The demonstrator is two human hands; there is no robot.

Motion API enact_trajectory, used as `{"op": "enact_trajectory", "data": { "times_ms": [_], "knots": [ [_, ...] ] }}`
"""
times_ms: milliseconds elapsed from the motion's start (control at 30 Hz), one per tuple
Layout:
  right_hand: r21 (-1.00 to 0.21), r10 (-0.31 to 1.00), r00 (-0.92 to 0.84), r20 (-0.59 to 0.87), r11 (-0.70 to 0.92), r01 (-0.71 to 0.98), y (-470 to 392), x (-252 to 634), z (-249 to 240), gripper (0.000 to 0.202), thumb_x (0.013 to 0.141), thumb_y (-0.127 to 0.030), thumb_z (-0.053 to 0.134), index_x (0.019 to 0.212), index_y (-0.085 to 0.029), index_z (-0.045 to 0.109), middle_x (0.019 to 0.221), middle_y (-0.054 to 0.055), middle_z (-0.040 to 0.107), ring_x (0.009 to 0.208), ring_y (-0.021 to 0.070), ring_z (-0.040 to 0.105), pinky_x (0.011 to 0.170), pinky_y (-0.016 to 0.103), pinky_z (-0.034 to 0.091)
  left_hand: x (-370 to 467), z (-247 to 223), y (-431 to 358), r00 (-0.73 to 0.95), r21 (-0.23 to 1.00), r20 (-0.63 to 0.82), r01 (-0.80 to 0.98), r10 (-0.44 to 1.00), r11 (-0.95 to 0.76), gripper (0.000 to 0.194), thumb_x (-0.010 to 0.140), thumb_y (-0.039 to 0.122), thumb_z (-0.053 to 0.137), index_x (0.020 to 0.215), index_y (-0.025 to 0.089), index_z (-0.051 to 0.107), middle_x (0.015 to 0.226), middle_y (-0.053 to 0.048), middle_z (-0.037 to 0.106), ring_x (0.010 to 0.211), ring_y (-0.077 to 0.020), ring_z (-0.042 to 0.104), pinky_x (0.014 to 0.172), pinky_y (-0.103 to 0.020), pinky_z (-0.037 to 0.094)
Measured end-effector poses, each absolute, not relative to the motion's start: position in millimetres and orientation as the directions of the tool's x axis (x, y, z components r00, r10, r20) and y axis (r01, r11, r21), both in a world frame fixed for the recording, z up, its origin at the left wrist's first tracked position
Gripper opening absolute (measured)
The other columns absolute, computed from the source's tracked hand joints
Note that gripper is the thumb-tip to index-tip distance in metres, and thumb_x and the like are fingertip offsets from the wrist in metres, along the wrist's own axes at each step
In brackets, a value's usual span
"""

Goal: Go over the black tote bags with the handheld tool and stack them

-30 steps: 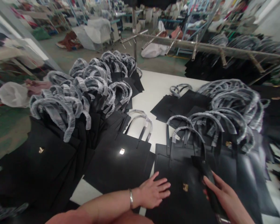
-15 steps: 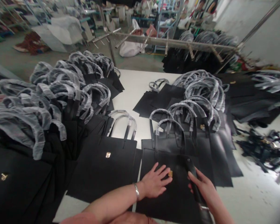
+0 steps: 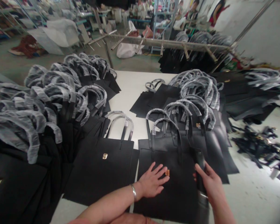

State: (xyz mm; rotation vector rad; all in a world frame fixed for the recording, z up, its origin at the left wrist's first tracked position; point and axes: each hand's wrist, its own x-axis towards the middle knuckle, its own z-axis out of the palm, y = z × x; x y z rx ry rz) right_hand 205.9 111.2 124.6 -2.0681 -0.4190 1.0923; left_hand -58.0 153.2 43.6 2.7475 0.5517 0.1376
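A black handbag panel (image 3: 154, 202) with thin handles in clear plastic wrap lies flat in front of me. My left hand (image 3: 154, 180) rests on it with fingers spread, its fingertips beside a small gold clasp (image 3: 167, 172). A silver bangle circles that wrist. Over the bag's right side, my right hand (image 3: 210, 179) is closed around a long black handle-like object (image 3: 200, 160). A shiny band shows near its lower end; its exact kind is unclear. Left of this bag lies another black handbag (image 3: 95, 174) with a gold clasp.
Black bags with plastic-wrapped handles (image 3: 56, 81) are heaped at the left. More wrapped handles (image 3: 198, 84) overlap at the right on the white table (image 3: 123, 84). Loose black straps with metal fittings (image 3: 259, 146) lie far right. A metal rack (image 3: 172, 42) stands beyond; people are in the background.
My right hand has moved slightly right, away from the clasp, with the black object. My left hand stays on the bag beside the clasp. The whole view has shifted a little.
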Motion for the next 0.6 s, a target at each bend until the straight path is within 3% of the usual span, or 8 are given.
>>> {"op": "enact_trajectory", "data": {
  "times_ms": [267, 500, 600],
  "knots": [
    [-0.715, 0.558, 0.509, -0.656, -0.675, -0.183, 88, 219, 137, 0.059, 0.061, -0.048, 0.080, 0.108, -0.017, 0.062, 0.065, -0.001, 0.067, 0.050, 0.0167, 0.060, 0.044, 0.026, 0.050, -58, 44, 154, 0.917, 0.356, 0.032, 0.360, 0.397, -0.862, 0.051, 0.094, 0.044, 0.039, 0.142, 0.028, 0.033, 0.155, -0.006, 0.014, 0.142, -0.0283, 0.014, 0.114, -0.054, 0.011],
    [-0.770, 0.548, 0.611, -0.572, -0.615, -0.170, 110, 223, 128, 0.072, 0.066, -0.050, 0.076, 0.126, -0.019, 0.053, 0.058, -0.004, 0.064, 0.050, 0.0152, 0.059, 0.046, 0.023, 0.048, -58, 46, 153, 0.918, 0.388, 0.018, 0.359, 0.396, -0.849, 0.049, 0.095, 0.044, 0.036, 0.142, 0.028, 0.033, 0.155, -0.006, 0.016, 0.142, -0.0277, 0.015, 0.113, -0.054, 0.014],
    [-0.735, 0.560, 0.554, -0.616, -0.661, -0.150, 91, 221, 140, 0.073, 0.064, -0.050, 0.077, 0.125, -0.017, 0.055, 0.057, -0.003, 0.064, 0.050, 0.0165, 0.059, 0.045, 0.024, 0.047, -56, 42, 154, 0.906, 0.455, 0.030, 0.364, 0.422, -0.813, 0.042, 0.094, 0.039, 0.040, 0.135, 0.028, 0.043, 0.152, -0.005, 0.025, 0.139, -0.0248, 0.024, 0.114, -0.052, 0.016]
  ]
}}
